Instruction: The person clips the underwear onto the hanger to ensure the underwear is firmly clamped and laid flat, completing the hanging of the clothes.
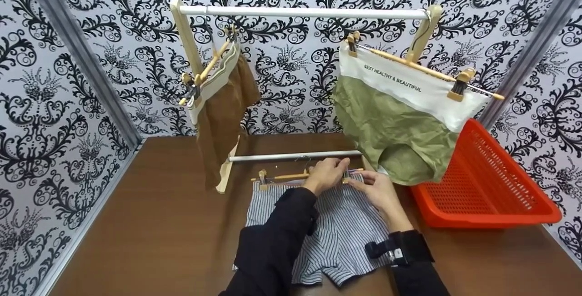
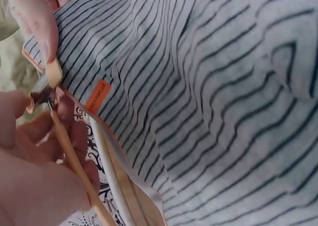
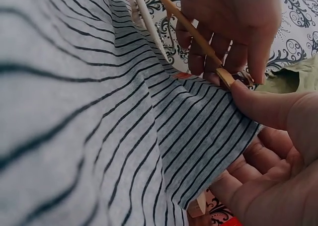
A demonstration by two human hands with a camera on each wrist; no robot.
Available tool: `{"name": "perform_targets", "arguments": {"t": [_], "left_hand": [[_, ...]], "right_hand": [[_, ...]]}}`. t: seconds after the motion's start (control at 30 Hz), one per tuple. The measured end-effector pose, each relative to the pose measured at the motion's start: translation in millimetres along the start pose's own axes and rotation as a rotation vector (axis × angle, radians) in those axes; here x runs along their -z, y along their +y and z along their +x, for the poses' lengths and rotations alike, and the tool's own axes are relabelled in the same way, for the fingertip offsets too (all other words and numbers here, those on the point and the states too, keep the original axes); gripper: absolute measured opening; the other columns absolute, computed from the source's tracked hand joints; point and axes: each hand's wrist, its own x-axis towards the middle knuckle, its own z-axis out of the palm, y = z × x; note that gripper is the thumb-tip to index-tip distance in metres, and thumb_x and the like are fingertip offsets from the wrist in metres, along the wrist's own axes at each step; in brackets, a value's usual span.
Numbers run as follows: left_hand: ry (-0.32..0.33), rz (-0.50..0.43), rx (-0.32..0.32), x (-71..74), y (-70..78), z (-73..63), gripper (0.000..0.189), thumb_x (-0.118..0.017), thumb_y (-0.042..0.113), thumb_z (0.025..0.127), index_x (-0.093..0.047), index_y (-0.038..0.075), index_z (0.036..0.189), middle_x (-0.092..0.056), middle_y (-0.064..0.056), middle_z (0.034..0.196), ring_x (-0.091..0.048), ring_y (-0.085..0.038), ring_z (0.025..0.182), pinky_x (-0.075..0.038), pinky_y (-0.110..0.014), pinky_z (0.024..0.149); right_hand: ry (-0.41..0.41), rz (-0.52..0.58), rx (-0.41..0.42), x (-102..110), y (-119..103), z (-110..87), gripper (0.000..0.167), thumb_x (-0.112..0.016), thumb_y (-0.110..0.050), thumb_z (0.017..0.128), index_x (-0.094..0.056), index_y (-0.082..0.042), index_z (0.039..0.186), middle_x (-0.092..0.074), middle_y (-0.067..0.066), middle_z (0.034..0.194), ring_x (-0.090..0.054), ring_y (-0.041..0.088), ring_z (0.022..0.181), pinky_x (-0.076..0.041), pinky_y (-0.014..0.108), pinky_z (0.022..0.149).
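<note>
Grey-and-black striped boxer briefs [image 1: 336, 228] lie across the table, an orange label on the waistband in the left wrist view. A wooden clip hanger [image 1: 291, 176] runs along the waistband. Its left clip [image 1: 263, 181] sits on the cloth. My left hand [image 1: 326, 175] pinches the right clip [image 3: 226, 78], with the hanger bar passing through its fingers in the left wrist view. My right hand [image 3: 283, 151] holds the waistband corner, thumb against the clip's front and fingers behind the cloth.
A wooden rack with a white rail [image 1: 304, 12] stands behind. Brown underpants [image 1: 227, 109] hang from it at left, green underpants [image 1: 395, 118] at right, close over my right hand. A red plastic basket [image 1: 491, 220] is at the right.
</note>
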Motion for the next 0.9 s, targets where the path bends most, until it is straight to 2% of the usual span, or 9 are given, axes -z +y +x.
{"name": "perform_targets", "arguments": {"t": [0.13, 0.33, 0.5, 0.63, 0.77, 0.9], "left_hand": [[0.026, 0.011, 0.036, -0.7, 2.2, -0.9, 0.049, -0.041, 0.046, 0.108, -0.072, 0.009, 0.117, -0.072, -0.004, 0.12, -0.062, -0.029, 0.118, -0.033, -0.058, 0.105], [0.087, -0.017, 0.056, 0.6, 3.1, 2.7, 0.049, -0.042, 0.046, 0.107, -0.073, 0.01, 0.114, -0.073, -0.005, 0.118, -0.064, -0.027, 0.113, -0.03, -0.056, 0.101], [0.138, -0.145, 0.082, 4.4, 2.9, 6.3, 0.044, -0.046, 0.045, 0.105, -0.073, 0.011, 0.112, -0.073, -0.002, 0.114, -0.063, -0.024, 0.114, -0.024, -0.058, 0.108], [0.152, -0.249, 0.079, 6.8, 1.0, 7.0, 0.04, -0.051, 0.044, 0.104, -0.074, 0.011, 0.108, -0.073, 0.0, 0.11, -0.062, -0.023, 0.115, -0.018, -0.062, 0.112], [0.156, -0.296, 0.066, 7.2, -0.9, 7.2, 0.037, -0.054, 0.042, 0.103, -0.075, 0.011, 0.106, -0.073, 0.001, 0.106, -0.062, -0.02, 0.113, -0.016, -0.061, 0.114], [0.173, -0.347, 0.086, 7.6, -1.0, 6.9, 0.036, -0.058, 0.042, 0.102, -0.076, 0.012, 0.103, -0.072, 0.005, 0.101, -0.061, -0.019, 0.111, -0.017, -0.06, 0.114]], "right_hand": [[-0.004, 0.002, 0.023, -0.2, -1.8, -0.5, 0.037, -0.082, -0.019, 0.087, -0.073, 0.004, 0.114, -0.072, 0.014, 0.112, -0.064, 0.017, 0.095, -0.047, 0.022, 0.075], [-0.049, 0.09, 0.021, 2.7, -7.7, -4.1, 0.033, -0.076, -0.017, 0.093, -0.071, 0.005, 0.117, -0.073, 0.011, 0.107, -0.06, 0.012, 0.088, -0.046, 0.023, 0.073], [-0.128, 0.116, 0.068, 5.6, -8.2, -4.3, 0.029, -0.073, -0.011, 0.094, -0.07, 0.008, 0.116, -0.073, 0.012, 0.105, -0.062, 0.01, 0.084, -0.048, 0.022, 0.073], [-0.186, 0.143, 0.088, 7.7, -7.9, -4.3, 0.03, -0.071, -0.009, 0.095, -0.068, 0.01, 0.117, -0.074, 0.012, 0.103, -0.063, 0.012, 0.083, -0.049, 0.024, 0.072], [-0.179, 0.149, 0.074, 9.6, -9.9, -5.9, 0.032, -0.071, -0.01, 0.095, -0.067, 0.011, 0.119, -0.073, 0.013, 0.103, -0.064, 0.016, 0.085, -0.051, 0.026, 0.073], [-0.17, 0.132, 0.063, 11.0, -10.2, -6.4, 0.033, -0.072, -0.011, 0.095, -0.068, 0.01, 0.12, -0.073, 0.013, 0.103, -0.064, 0.016, 0.085, -0.051, 0.026, 0.073]]}}
